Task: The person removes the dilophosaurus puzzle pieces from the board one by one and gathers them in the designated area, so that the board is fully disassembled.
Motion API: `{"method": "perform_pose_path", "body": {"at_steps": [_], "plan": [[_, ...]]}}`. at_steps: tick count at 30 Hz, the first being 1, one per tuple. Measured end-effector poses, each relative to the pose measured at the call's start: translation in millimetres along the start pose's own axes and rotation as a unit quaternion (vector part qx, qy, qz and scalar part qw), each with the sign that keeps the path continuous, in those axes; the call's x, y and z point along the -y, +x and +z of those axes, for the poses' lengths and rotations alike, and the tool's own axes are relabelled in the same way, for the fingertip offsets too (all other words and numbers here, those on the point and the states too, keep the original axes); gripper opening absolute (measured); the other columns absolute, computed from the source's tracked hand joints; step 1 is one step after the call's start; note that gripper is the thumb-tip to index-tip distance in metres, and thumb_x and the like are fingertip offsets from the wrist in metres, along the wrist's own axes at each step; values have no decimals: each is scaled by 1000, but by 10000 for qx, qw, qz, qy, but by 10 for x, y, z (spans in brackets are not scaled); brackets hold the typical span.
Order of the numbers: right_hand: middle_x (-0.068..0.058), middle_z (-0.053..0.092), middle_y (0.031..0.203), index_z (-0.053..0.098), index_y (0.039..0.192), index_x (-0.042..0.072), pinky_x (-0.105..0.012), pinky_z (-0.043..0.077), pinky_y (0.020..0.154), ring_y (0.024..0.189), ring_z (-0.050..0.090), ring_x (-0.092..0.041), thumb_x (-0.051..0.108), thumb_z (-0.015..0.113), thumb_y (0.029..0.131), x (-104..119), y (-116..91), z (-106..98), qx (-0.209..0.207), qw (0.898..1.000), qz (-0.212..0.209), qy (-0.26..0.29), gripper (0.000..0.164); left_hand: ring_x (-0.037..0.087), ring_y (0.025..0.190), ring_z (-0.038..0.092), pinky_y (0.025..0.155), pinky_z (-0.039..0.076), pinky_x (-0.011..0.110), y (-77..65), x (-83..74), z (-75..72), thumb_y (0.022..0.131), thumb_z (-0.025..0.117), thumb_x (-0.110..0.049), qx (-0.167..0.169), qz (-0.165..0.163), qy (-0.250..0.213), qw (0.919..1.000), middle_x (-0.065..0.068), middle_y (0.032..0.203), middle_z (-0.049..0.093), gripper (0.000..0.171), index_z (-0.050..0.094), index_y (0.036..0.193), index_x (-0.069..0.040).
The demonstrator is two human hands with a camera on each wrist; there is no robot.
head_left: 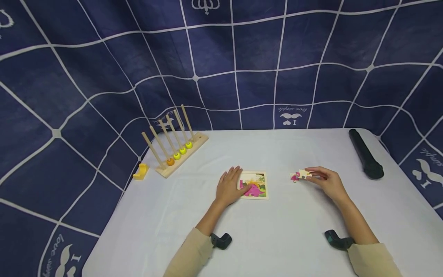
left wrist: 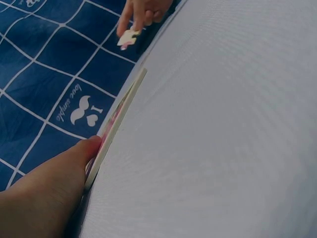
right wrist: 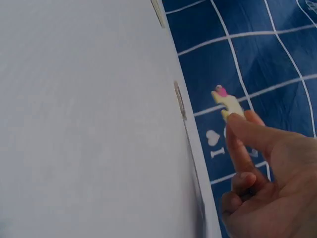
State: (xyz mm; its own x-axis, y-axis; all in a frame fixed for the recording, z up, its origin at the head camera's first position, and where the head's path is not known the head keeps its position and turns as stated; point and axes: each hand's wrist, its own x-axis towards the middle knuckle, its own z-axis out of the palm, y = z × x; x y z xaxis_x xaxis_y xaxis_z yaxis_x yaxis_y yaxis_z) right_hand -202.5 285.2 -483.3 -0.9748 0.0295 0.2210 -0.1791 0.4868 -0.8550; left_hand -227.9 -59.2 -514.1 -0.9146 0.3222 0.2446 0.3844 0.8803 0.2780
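My left hand (head_left: pixel 229 186) rests over the left edge of a wooden jigsaw puzzle (head_left: pixel 262 192) with a pink dinosaur picture. Its fingers are extended and its thumb lies across the picture; part of the frame is hidden under the hand. To the right, my right hand (head_left: pixel 327 182) pinches a cream puzzle piece (head_left: pixel 304 174) between thumb and fingers. In the right wrist view this held piece (right wrist: pixel 232 104) is raised above the table and has a pink tip. Another puzzle piece (head_left: pixel 294 177), with pink on it, lies on the table just beside the held one.
At the back left stands a wooden peg rack (head_left: pixel 181 156) with upright rods and several orange and yellow beads. A small yellow block (head_left: pixel 140 172) sits near the table's left edge. A black microphone-shaped object (head_left: pixel 366 154) lies at the right. A blue checked cloth (head_left: pixel 256 50) hangs behind the white table (head_left: pixel 270 238).
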Motion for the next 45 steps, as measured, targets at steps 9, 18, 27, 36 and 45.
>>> {"method": "perform_pose_path", "body": {"at_steps": [9, 18, 27, 36, 45], "plan": [[-5, 63, 98, 62, 112, 9, -8, 39, 67, 80, 50, 11, 30, 64, 82, -173, -62, -102, -51, 9965, 612, -575, 37, 18, 134, 23, 109, 19, 40, -6, 3, 4, 79, 41, -68, 37, -23, -15, 10000, 0, 144, 32, 78, 37, 137, -15], [-15, 65, 98, 63, 111, 9, -34, 40, 74, 97, 54, -24, 26, 62, 84, -187, -77, -71, -186, 9903, 624, -1225, 32, 19, 134, 23, 109, 19, 40, 3, 1, 5, 80, 41, -68, 36, 1, 15, 10000, 0, 144, 32, 79, 37, 137, -14], [-24, 59, 102, 65, 109, 4, -54, 37, 80, 104, 48, -45, 17, 63, 83, -194, -67, -59, -222, 9850, 153, -1704, 29, 18, 135, 23, 109, 19, 40, -9, -1, 5, 79, 40, -69, 74, 7, 54, 10000, 0, 144, 31, 80, 37, 137, -14], [-25, 57, 103, 61, 114, 2, -47, 40, 71, 94, 51, -40, 25, 60, 86, -187, -65, -78, -200, 9834, 130, -1799, 36, 20, 135, 23, 109, 18, 41, 10, -12, -21, 79, 41, -68, 121, 71, 2, 9999, 2, 144, 31, 80, 37, 137, -13], [-12, 61, 85, 65, 109, 5, -31, 32, 62, 81, 49, -24, 27, 63, 83, 17, 3, 104, -594, 9868, -276, -1483, 34, 20, 136, 18, 111, 14, 41, 20, 27, -68, 80, 42, -68, 513, 64, -214, 9984, 2, 147, 26, 83, 30, 140, -12]]}}
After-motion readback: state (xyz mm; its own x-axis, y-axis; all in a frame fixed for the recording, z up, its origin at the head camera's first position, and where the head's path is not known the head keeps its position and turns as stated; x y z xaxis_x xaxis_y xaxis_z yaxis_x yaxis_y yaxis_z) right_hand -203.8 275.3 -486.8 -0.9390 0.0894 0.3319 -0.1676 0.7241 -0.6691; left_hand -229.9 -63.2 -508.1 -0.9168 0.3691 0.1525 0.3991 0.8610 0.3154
